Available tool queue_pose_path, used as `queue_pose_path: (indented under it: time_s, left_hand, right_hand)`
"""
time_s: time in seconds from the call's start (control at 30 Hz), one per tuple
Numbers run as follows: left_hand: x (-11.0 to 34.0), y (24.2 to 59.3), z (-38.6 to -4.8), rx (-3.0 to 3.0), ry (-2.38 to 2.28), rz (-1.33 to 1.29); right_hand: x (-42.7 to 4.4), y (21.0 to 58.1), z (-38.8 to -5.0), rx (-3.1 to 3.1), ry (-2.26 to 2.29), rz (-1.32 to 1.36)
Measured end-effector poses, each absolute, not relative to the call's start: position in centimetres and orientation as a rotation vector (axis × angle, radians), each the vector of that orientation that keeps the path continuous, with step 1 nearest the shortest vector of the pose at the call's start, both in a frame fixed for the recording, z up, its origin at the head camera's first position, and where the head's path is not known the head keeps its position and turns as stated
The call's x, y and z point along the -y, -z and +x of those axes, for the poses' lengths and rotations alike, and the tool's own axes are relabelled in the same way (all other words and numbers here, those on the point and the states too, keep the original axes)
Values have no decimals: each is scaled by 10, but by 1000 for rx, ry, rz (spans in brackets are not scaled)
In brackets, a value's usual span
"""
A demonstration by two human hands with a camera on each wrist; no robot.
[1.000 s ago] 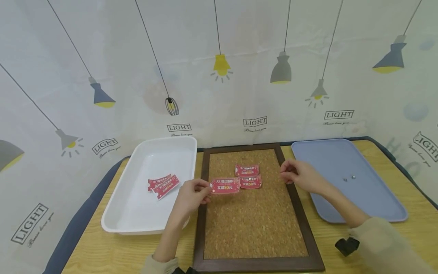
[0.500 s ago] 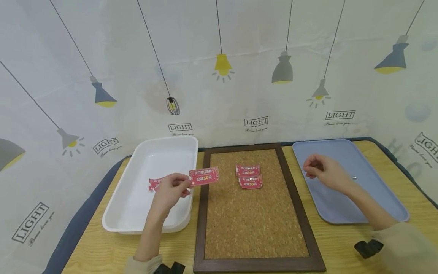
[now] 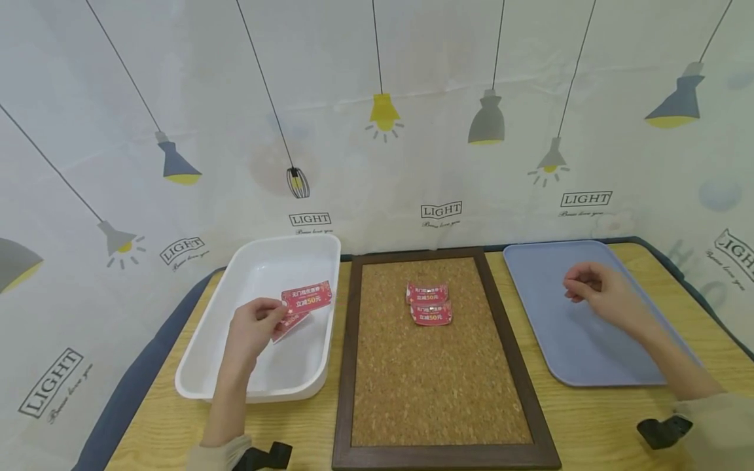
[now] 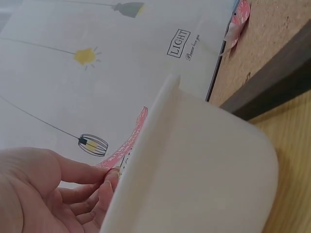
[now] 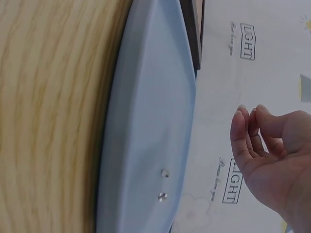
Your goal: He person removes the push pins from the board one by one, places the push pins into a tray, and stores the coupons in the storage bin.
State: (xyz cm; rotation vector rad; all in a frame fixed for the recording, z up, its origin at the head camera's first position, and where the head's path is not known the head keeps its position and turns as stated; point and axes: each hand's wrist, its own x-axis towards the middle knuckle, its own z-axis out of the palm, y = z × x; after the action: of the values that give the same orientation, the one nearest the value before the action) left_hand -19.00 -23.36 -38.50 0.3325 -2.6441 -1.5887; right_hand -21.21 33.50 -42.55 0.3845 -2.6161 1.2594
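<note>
My left hand [image 3: 250, 333] pinches a red coupon [image 3: 306, 297] by its left end between thumb and fingertips. The coupon is above the white tray [image 3: 203, 333], partly covering another coupon [image 3: 292, 322] that lies inside. On the framed cork board [image 3: 442, 386], two more red coupons, an upper one [image 3: 427, 292] and a lower one [image 3: 430, 314], each bear a small shiny spot. Over the blue tray [image 3: 559, 350] hovers my right hand [image 3: 607, 294], fingers loosely bent; nothing shows between its fingertips. Two small shiny pieces [image 5: 165, 173] lie on that tray in the right wrist view.
A wooden table [image 3: 156, 425] carries both trays, with the cork board between them. The board's dark frame [image 3: 448, 456] makes a raised border. The white tray's tall wall [image 4: 204, 160] stands close beside my left hand. Behind everything is a lamp-patterned cloth [image 3: 377, 183].
My left hand has carried the coupon leftward from the cork board to over the white tray. The right hand has moved right, from the board's edge to above the blue tray.
</note>
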Motion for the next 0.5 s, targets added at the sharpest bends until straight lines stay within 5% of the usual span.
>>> queue_pose_path:
  time_s: [0.5]
  left_hand:
    - [268, 406, -201, 2768, 1490, 529]
  right_hand:
    - [-377, 438, -211, 2651, -1266, 208]
